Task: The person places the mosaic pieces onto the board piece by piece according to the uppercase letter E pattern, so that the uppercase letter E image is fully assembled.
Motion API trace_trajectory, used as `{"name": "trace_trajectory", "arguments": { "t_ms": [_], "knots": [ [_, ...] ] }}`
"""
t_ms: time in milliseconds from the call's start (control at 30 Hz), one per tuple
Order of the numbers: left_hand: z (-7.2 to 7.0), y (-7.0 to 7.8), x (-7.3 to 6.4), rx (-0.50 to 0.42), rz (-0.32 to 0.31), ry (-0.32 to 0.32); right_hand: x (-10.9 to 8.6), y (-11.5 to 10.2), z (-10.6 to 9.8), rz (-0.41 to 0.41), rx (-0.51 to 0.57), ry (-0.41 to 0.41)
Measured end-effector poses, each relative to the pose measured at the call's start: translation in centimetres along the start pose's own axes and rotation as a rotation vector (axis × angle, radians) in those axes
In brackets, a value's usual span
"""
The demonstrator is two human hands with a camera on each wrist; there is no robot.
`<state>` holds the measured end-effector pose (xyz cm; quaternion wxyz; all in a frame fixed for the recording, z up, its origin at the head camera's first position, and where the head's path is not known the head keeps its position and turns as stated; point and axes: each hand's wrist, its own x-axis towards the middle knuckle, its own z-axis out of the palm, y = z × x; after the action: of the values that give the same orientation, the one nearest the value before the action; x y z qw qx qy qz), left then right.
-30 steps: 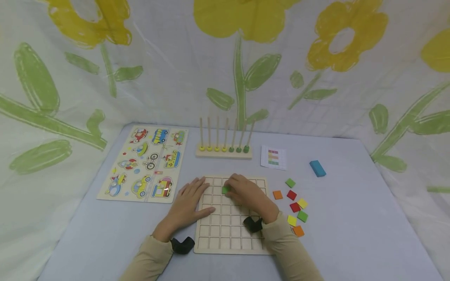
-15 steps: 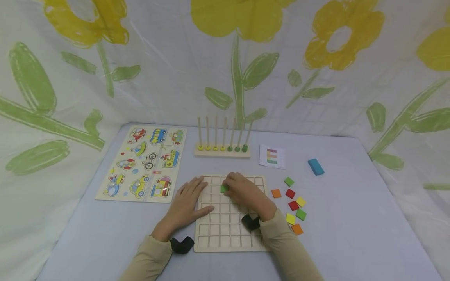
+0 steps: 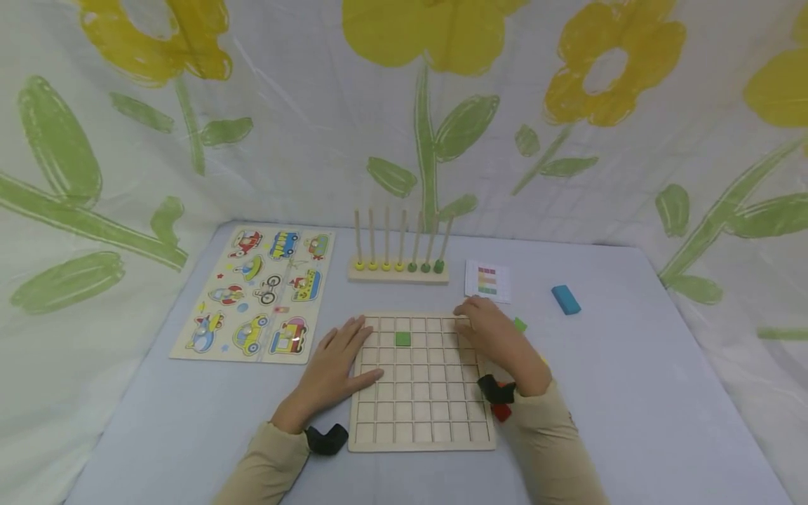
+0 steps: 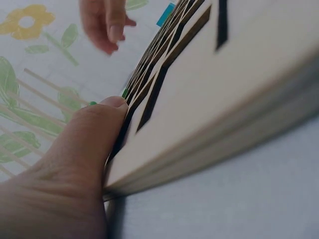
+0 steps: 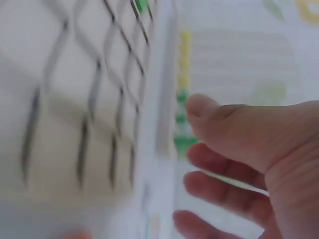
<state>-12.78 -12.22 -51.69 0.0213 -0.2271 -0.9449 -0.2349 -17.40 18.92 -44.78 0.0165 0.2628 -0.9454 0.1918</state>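
A wooden grid board (image 3: 421, 428) lies in the middle of the table, and one green square tile (image 3: 403, 339) sits in a cell of its second row from the far edge. My left hand (image 3: 337, 365) rests spread along the board's left edge, its thumb over the border. Above the board's far right corner is my right hand (image 3: 495, 333), holding nothing; the right wrist view shows its fingers (image 5: 227, 162) loosely bent and apart. Beneath the right arm, loose tiles are mostly hidden, with a red tile (image 3: 501, 412) and a green tile (image 3: 520, 325) peeking out.
At the left lies a vehicle picture puzzle (image 3: 252, 294). Behind the board stands a peg rack (image 3: 399, 273) with yellow and green beads. A printed pattern card (image 3: 488, 280) and a blue block (image 3: 566, 299) lie at the back right.
My right hand has let go of the green tile, leaving it in its cell, and moved right toward the board's far right corner. The left hand has stayed in place.
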Motion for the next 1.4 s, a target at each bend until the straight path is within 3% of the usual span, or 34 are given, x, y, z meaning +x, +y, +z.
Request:
{"name": "trace_trajectory", "arguments": {
  "t_ms": [133,267,367,567,967,1267,1400],
  "knots": [
    [0.0,0.1,0.0,-0.005,0.001,0.002,-2.3,3.2,-1.6,0.204,-0.013,-0.027],
    [0.0,0.1,-0.1,-0.010,0.004,0.004,-4.0,5.6,-2.4,0.412,0.005,-0.119],
    [-0.1,0.1,-0.1,-0.016,0.012,0.012,-4.7,6.9,-2.4,0.464,0.025,-0.160],
    [-0.1,0.0,-0.1,-0.041,0.041,0.030,-5.3,8.2,-1.7,0.422,0.053,-0.118],
    [0.3,-0.4,-0.1,-0.033,0.066,0.029,-5.3,8.4,-1.0,0.400,0.017,-0.081],
    [0.3,-0.3,-0.1,-0.025,0.069,0.037,-4.8,7.6,-0.9,0.399,0.031,-0.059],
    [0.3,-0.3,0.0,-0.025,0.068,0.036,-4.2,6.5,-1.0,0.348,0.030,-0.039]
  ]
}}
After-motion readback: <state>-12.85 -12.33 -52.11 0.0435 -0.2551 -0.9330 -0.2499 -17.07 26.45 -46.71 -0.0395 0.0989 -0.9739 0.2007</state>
